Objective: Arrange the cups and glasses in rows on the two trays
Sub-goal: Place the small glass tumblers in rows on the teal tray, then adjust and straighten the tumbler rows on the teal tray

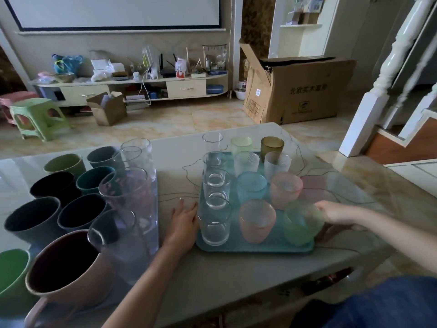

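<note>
A home living room. Against the far wall a low media cabinet holds routers and clutter, with a projection screen above it. Left of the cabinet stand plastic stools; right, a cardboard box and white stair balusters.

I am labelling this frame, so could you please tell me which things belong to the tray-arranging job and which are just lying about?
Job: teal tray; clear glasses; frosted coloured cups; dark mugs; left hand; right hand.

Lying about: green stool; large cardboard box; small cardboard box; TV cabinet.
</note>
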